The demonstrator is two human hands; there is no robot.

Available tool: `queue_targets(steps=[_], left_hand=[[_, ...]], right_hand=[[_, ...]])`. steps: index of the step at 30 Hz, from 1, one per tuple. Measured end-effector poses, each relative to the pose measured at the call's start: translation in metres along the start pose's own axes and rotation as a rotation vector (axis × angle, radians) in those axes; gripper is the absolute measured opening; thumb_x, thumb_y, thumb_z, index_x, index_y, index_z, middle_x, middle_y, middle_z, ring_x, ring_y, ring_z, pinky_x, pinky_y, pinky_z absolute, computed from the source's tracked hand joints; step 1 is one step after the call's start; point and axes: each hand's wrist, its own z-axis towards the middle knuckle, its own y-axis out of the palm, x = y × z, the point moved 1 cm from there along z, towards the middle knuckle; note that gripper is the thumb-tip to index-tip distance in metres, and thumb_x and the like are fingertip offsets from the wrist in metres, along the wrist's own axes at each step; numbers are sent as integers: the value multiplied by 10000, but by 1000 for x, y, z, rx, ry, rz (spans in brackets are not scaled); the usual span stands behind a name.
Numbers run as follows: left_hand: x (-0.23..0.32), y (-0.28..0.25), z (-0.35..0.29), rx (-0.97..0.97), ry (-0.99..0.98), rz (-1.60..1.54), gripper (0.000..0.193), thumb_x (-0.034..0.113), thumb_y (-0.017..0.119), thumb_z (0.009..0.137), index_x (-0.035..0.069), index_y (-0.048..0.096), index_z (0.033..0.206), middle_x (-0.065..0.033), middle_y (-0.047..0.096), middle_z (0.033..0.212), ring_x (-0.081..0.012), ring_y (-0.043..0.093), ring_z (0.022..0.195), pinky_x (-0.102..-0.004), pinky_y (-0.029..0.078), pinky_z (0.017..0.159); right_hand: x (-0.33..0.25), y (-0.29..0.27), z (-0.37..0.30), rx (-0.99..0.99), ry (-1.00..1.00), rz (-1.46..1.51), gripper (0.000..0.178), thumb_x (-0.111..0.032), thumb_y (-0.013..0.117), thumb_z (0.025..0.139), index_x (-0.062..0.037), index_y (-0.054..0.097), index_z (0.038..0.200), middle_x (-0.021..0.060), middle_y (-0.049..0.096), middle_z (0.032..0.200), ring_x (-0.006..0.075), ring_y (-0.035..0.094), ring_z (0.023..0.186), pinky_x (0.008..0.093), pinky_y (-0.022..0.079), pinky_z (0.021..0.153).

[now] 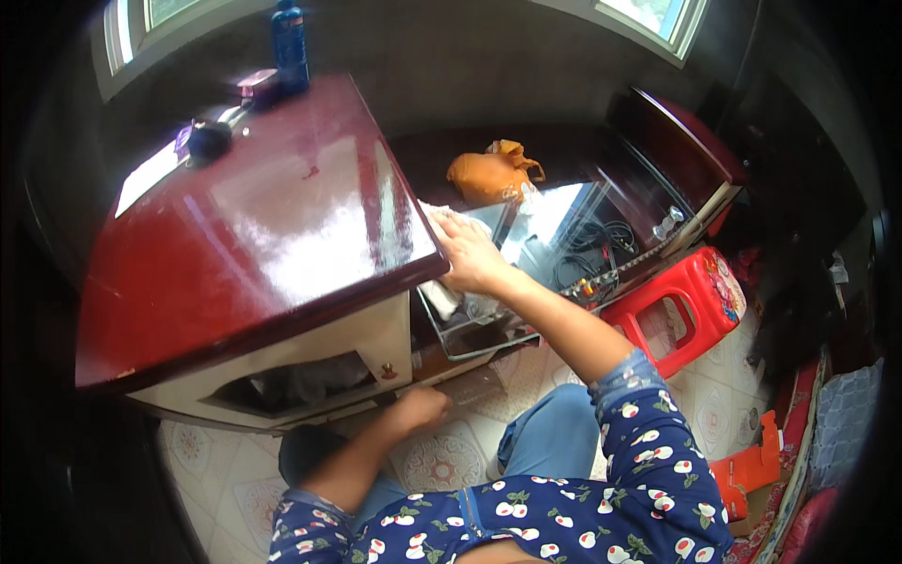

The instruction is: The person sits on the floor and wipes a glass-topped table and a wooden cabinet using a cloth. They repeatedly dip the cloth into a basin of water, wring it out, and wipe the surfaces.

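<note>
My right hand [467, 256] reaches forward to the right side of a glossy dark red cabinet top [282, 216]. Under its fingers a white cloth [475, 224] is pressed against the cabinet's side, and the palm hides part of it. My left hand [421, 411] is low in front of the cabinet, its fingers curled in, with nothing seen in them. Close by it are the cream cabinet door [383, 324] with a dark window and a small knob [387, 370].
A lower glass-topped stand [573, 211] holds an orange bag [490, 176] and black cables [597, 254]. A red plastic stool [691, 305] stands at right. On the cabinet top are a blue bottle [290, 47] and a dark round object [209, 141]. An orange box [752, 470] lies lower right.
</note>
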Motion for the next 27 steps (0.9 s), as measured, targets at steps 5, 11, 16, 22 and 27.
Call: queue_targets(steps=[5,11,16,22,27], left_hand=[[-2,-11,-8,-42,-125,0,233,210,521,784,120,653,953,-161,664,868,-356,639,801,-480,507,731],[-9,-8,-1,-123,-116,-5,200,221,558,803,126,640,959,-152,666,851,-345,645,802,-462,509,726],[-22,4,-1,-169,-153,-42,315,240,552,841,143,622,1132,-171,664,946,-350,646,840,-454,514,762],[-28,15,-24,-151,-242,-193,272,208,561,823,113,626,1069,-190,652,877,-357,645,795,-473,516,723],[-33,23,-28,-176,-258,-174,227,191,587,788,82,633,982,-194,642,866,-360,631,805,-456,510,722]], right_hand=[[47,30,87,32,107,-105,601,-460,551,860,-282,363,1402,153,373,1425,373,346,1305,522,270,1051],[104,63,169,-17,311,-181,623,-519,470,884,-273,316,1436,131,317,1472,362,297,1350,567,241,1064],[203,47,199,-61,611,-334,641,-542,417,900,-236,293,1449,129,307,1484,341,320,1349,531,273,1069],[277,27,197,-85,824,-556,578,-488,391,922,-277,286,1451,85,244,1519,337,279,1370,624,216,1046],[252,55,230,-160,616,-497,561,-476,392,920,-315,287,1447,75,189,1543,379,240,1380,634,174,1061]])
